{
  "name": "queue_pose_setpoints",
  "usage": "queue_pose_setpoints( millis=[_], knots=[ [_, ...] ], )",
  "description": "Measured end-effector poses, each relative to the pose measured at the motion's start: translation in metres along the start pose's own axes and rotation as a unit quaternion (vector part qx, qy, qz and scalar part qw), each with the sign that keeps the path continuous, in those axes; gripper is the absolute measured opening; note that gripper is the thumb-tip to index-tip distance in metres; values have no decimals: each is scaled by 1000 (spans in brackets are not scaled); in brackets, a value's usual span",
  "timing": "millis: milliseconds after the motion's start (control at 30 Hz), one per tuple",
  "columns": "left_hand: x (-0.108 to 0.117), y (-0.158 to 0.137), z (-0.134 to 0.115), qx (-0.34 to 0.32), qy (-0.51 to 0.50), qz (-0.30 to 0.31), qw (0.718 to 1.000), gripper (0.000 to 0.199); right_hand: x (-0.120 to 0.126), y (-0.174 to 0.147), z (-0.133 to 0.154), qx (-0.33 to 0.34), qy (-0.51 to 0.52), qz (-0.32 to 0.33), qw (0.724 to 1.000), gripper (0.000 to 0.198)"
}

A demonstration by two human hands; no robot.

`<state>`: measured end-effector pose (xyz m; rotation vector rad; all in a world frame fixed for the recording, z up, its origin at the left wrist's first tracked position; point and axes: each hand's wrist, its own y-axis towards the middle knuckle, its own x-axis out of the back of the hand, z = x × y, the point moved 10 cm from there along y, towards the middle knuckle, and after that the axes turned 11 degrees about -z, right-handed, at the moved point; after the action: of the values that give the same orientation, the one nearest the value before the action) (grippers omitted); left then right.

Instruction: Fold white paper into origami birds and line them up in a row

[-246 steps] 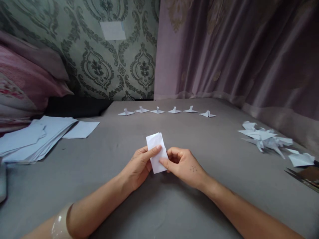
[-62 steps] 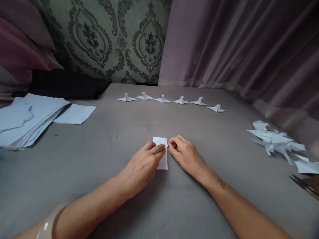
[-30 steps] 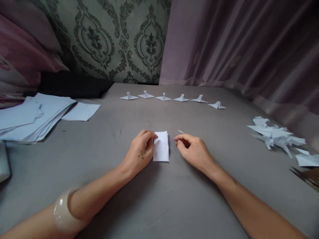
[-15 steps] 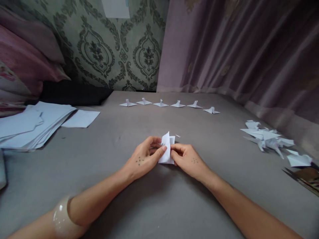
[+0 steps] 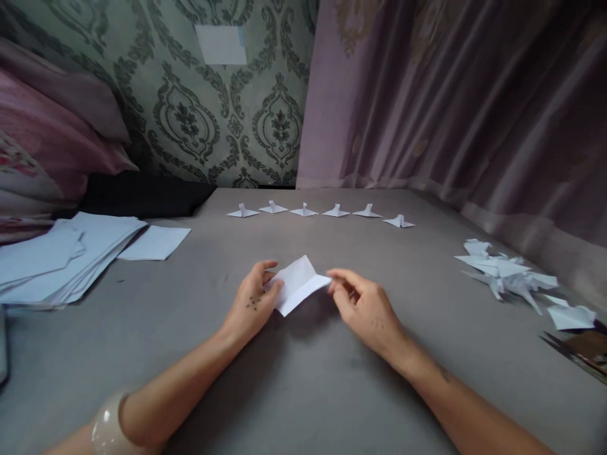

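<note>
A small creased sheet of white paper (image 5: 300, 285) is held a little above the grey table, bent along a fold with its right part tilted up. My left hand (image 5: 251, 297) grips its left edge, thumb on top and fingers behind. At the opposite corner, the thumb and index fingertips of my right hand (image 5: 365, 303) close on the paper's tip. The other fingers of that hand are curled in.
Several folded paper birds (image 5: 304, 210) stand in a row across the back of the table (image 5: 303, 392). Stacked white paper (image 5: 99, 246) and a separate square sheet (image 5: 156, 242) lie left. On the right are a heap of folded paper pieces (image 5: 507, 268) and dark scissors (image 5: 569, 351).
The paper, upright and folded narrow before, is now opened out wider and tilted. My hands have moved farther apart. The view has tipped up slightly.
</note>
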<state>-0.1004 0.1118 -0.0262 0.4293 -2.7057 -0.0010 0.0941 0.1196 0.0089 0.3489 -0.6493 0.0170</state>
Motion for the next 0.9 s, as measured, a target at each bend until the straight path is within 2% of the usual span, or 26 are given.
queue_pose_setpoints(
  millis=[33,67,133,200,267,333,400,467,500,567,600,667,767,800,833,900],
  knots=[
    [-1,0,0,-3,8,6,1000,43,11,7,-1,35,-46,-49,997,38],
    [-2,0,0,-6,11,15,1000,44,15,13,-3,61,-79,-63,993,43],
    [-6,-1,0,-14,6,34,999,46,12,22,-11,76,-85,-26,993,49],
    [-8,0,-2,-34,4,46,998,47,12,28,-23,19,-48,6,999,40],
    [-8,2,-5,-58,8,49,997,47,24,31,-32,-58,-10,-21,998,35],
    [-6,5,-7,-70,16,52,996,48,33,31,-28,-73,10,-45,996,31],
    [-7,8,-7,-75,24,58,995,49,25,27,-8,2,13,4,1000,19],
    [-8,12,-7,-78,28,65,994,50,5,15,15,111,-5,87,990,36],
    [-10,14,-7,-79,28,69,994,51,-2,10,21,152,-27,106,982,43],
    [-10,18,-7,-92,38,64,993,52,-11,5,25,198,-82,101,971,41],
    [-7,20,-9,-106,54,48,992,52,-15,3,26,218,-107,93,966,35],
    [7,20,-19,-152,98,-23,983,48,-22,0,30,259,-152,82,950,27],
    [29,3,-47,-236,157,-139,949,30,-26,-5,36,303,-203,69,929,21],
    [27,-6,-56,-266,171,-134,939,23,-26,-7,37,310,-217,68,923,20],
    [17,-16,-64,-300,190,-92,930,20,-26,-8,38,314,-229,70,919,20],
    [-7,-36,-72,-350,220,1,911,35,-25,-11,40,314,-247,73,914,19]
  ],
)
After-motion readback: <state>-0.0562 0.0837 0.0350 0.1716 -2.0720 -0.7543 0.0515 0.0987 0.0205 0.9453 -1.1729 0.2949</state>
